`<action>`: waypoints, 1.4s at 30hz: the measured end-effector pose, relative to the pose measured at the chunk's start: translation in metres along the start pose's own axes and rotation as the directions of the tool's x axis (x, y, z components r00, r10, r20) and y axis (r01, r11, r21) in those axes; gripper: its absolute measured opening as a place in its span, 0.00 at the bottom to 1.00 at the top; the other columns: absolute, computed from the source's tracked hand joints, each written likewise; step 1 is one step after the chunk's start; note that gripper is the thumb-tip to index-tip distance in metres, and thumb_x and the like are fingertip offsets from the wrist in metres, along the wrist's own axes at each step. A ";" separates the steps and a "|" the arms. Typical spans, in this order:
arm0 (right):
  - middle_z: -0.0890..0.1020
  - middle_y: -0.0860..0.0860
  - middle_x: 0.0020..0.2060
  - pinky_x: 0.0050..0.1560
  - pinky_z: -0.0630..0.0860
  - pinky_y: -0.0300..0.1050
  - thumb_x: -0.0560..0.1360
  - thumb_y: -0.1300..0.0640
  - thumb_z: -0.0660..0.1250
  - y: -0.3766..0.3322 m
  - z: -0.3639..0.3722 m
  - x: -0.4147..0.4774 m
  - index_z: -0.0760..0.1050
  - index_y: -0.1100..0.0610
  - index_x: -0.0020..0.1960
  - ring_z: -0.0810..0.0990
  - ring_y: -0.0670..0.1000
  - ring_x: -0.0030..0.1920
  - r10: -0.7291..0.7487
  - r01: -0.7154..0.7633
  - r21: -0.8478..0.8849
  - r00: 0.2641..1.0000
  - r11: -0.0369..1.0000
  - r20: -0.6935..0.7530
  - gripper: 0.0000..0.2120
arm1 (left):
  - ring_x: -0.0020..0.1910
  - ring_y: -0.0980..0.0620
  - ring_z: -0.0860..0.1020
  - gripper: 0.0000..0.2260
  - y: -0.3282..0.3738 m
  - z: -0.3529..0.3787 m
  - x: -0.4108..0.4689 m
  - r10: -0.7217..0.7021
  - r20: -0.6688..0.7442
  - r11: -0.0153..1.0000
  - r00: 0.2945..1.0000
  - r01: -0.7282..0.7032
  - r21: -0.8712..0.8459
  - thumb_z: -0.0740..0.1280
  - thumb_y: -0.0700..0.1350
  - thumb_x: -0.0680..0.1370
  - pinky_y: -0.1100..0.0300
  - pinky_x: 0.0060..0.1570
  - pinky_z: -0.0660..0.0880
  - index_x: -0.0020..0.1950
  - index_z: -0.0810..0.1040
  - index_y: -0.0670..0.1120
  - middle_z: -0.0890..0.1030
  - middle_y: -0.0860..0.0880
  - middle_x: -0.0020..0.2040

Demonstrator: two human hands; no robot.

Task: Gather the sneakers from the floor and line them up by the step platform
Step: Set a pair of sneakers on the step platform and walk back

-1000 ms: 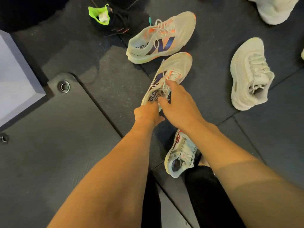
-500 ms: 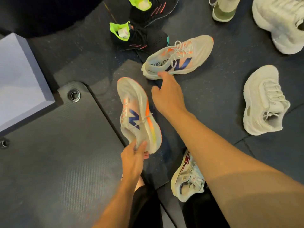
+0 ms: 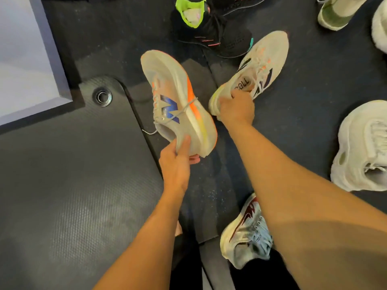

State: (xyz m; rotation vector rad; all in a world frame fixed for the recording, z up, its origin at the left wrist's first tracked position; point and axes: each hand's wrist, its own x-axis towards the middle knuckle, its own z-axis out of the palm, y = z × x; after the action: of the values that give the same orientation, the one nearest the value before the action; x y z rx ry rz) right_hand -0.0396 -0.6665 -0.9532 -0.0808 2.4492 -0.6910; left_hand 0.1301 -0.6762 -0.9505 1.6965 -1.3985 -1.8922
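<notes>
My left hand (image 3: 177, 162) grips the heel of a cream sneaker with an orange sole stripe and a blue logo (image 3: 173, 97), held on its side above the dark floor, toe pointing away. My right hand (image 3: 235, 107) grips the heel collar of its matching sneaker (image 3: 263, 65), which is upright with its toe pointing to the upper right. The pale step platform (image 3: 27, 59) sits at the upper left. A black sneaker with a neon green lining (image 3: 211, 32) lies beyond both held shoes.
A dark mat with a metal grommet (image 3: 102, 96) covers the left floor beside the platform. A chunky white sneaker (image 3: 364, 147) lies at right, a white-and-red sneaker (image 3: 247, 233) sits under my right forearm, and more shoes (image 3: 337, 13) lie at the top right.
My right hand went from reaching toward the second cream sneaker to gripping its heel, and the shoe has turned toe-away. My left hand still holds the first sneaker, lifted slightly higher.
</notes>
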 end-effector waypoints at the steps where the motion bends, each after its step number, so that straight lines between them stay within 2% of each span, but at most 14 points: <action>1: 0.75 0.56 0.47 0.47 0.74 0.52 0.76 0.58 0.60 0.011 -0.009 -0.010 0.75 0.58 0.39 0.74 0.59 0.47 0.052 -0.048 0.129 0.998 0.991 -0.032 0.10 | 0.37 0.42 0.83 0.07 0.002 -0.001 0.001 -0.068 -0.026 0.995 0.997 0.066 -0.078 0.65 0.50 0.79 0.51 0.34 0.81 0.48 0.81 0.49 0.84 0.42 0.44; 4: 0.74 0.52 0.37 0.39 0.81 0.52 0.72 0.63 0.62 0.044 -0.046 -0.040 0.76 0.57 0.37 0.72 0.53 0.37 0.386 -0.268 0.764 0.922 0.587 0.027 0.07 | 0.31 0.40 0.82 0.15 0.003 -0.005 0.003 -0.278 -0.127 0.938 0.952 0.240 -0.251 0.68 0.56 0.76 0.52 0.28 0.79 0.46 0.80 0.44 0.83 0.39 0.42; 7: 0.71 0.53 0.34 0.32 0.78 0.44 0.72 0.61 0.60 0.066 -0.073 -0.064 0.72 0.58 0.41 0.63 0.50 0.30 0.469 -0.292 0.954 0.854 0.073 0.226 0.03 | 0.29 0.40 0.82 0.20 0.001 -0.005 -0.001 -0.320 -0.129 0.921 0.939 0.276 -0.273 0.69 0.61 0.73 0.53 0.28 0.79 0.51 0.80 0.44 0.84 0.39 0.41; 12: 0.82 0.53 0.48 0.33 0.77 0.40 0.73 0.52 0.72 0.054 -0.082 -0.080 0.78 0.55 0.57 0.79 0.49 0.39 0.385 -0.334 0.936 0.883 0.110 0.270 0.14 | 0.30 0.41 0.82 0.21 0.017 0.002 -0.006 -0.259 -0.089 0.954 0.962 0.241 -0.180 0.72 0.53 0.73 0.51 0.31 0.81 0.58 0.79 0.40 0.84 0.38 0.44; 15: 0.82 0.50 0.42 0.30 0.75 0.37 0.71 0.49 0.73 0.043 -0.087 -0.088 0.80 0.54 0.54 0.79 0.45 0.34 0.254 -0.394 0.919 0.888 -0.011 0.384 0.14 | 0.33 0.43 0.82 0.17 0.037 -0.002 -0.008 -0.097 0.002 0.987 0.995 0.096 0.128 0.72 0.48 0.73 0.52 0.33 0.80 0.56 0.80 0.39 0.83 0.40 0.43; 16: 0.81 0.50 0.41 0.28 0.74 0.36 0.71 0.48 0.72 0.041 -0.088 -0.090 0.79 0.53 0.53 0.77 0.44 0.33 0.224 -0.412 0.908 0.880 -0.075 0.418 0.13 | 0.35 0.42 0.82 0.14 0.046 -0.004 -0.008 -0.019 0.061 0.924 0.998 -0.006 0.381 0.71 0.49 0.73 0.52 0.35 0.79 0.54 0.80 0.41 0.83 0.42 0.42; 18: 0.79 0.49 0.38 0.24 0.71 0.33 0.74 0.48 0.70 0.040 -0.091 -0.094 0.78 0.53 0.54 0.72 0.43 0.30 0.174 -0.429 0.880 0.868 -0.206 0.464 0.12 | 0.41 0.40 0.79 0.10 0.066 0.001 -0.011 0.083 0.200 0.440 0.976 -0.216 0.872 0.68 0.50 0.74 0.53 0.35 0.71 0.48 0.77 0.45 0.80 0.44 0.42; 21: 0.80 0.47 0.37 0.25 0.69 0.32 0.75 0.49 0.67 0.045 -0.100 -0.095 0.78 0.51 0.52 0.70 0.43 0.28 0.175 -0.384 0.889 0.885 -0.247 0.431 0.09 | 0.45 0.43 0.81 0.05 0.087 0.032 -0.031 0.037 0.476 -0.215 0.879 -0.458 0.863 0.67 0.41 0.74 0.59 0.31 0.63 0.49 0.79 0.46 0.82 0.46 0.45; 26: 0.85 0.45 0.42 0.32 0.76 0.37 0.72 0.49 0.72 0.059 -0.121 -0.088 0.80 0.50 0.48 0.82 0.45 0.38 0.296 -0.249 0.918 0.942 0.308 0.156 0.07 | 0.27 0.45 0.74 0.14 0.087 0.077 -0.061 -0.294 0.583 -0.551 0.757 -0.633 0.544 0.59 0.32 0.66 0.61 0.24 0.69 0.44 0.80 0.43 0.82 0.47 0.40; 28: 0.85 0.45 0.41 0.31 0.78 0.39 0.71 0.51 0.74 0.060 -0.124 -0.087 0.80 0.50 0.45 0.84 0.47 0.40 0.252 -0.184 0.783 0.967 0.595 0.036 0.06 | 0.32 0.44 0.78 0.10 0.088 0.083 -0.060 -0.276 0.579 -0.457 0.767 -0.635 0.623 0.64 0.34 0.72 0.59 0.25 0.72 0.48 0.81 0.44 0.83 0.47 0.44; 31: 0.83 0.49 0.42 0.35 0.80 0.46 0.68 0.48 0.74 0.059 -0.119 -0.089 0.80 0.52 0.45 0.83 0.51 0.43 0.097 -0.079 0.406 0.995 0.910 -0.024 0.10 | 0.55 0.42 0.79 0.11 0.083 0.065 -0.044 -0.143 0.489 -0.018 0.861 -0.496 0.868 0.64 0.41 0.78 0.53 0.43 0.73 0.59 0.78 0.45 0.80 0.45 0.57; 35: 0.75 0.49 0.39 0.40 0.69 0.46 0.70 0.46 0.70 0.050 -0.091 -0.098 0.75 0.54 0.46 0.74 0.54 0.42 -0.163 0.176 -0.249 0.984 0.952 0.070 0.12 | 0.53 0.39 0.77 0.10 0.059 0.008 -0.037 -0.128 0.261 0.499 0.957 -0.166 0.851 0.63 0.47 0.78 0.49 0.49 0.74 0.58 0.74 0.48 0.78 0.43 0.55; 38: 0.79 0.54 0.48 0.43 0.68 0.47 0.75 0.52 0.66 0.046 -0.052 -0.108 0.76 0.56 0.51 0.75 0.59 0.51 -0.188 0.306 -0.437 0.937 0.846 0.293 0.09 | 0.50 0.39 0.77 0.05 0.024 -0.011 -0.048 -0.149 0.285 0.431 0.947 -0.197 0.880 0.63 0.44 0.78 0.52 0.42 0.71 0.53 0.72 0.46 0.78 0.43 0.51; 42: 0.77 0.57 0.60 0.53 0.74 0.52 0.77 0.58 0.63 0.069 -0.014 -0.116 0.74 0.60 0.62 0.75 0.60 0.61 0.047 0.293 -0.596 0.872 0.747 0.488 0.14 | 0.58 0.39 0.75 0.14 -0.021 -0.014 -0.054 -0.347 0.305 0.296 0.887 -0.205 0.933 0.61 0.41 0.78 0.47 0.53 0.75 0.63 0.71 0.44 0.76 0.42 0.61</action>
State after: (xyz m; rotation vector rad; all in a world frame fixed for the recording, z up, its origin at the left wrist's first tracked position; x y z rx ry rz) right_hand 0.0549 -0.5757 -0.9167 -0.6295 2.0834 0.1821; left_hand 0.1670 -0.6334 -0.9304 1.6706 -3.2330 -1.5305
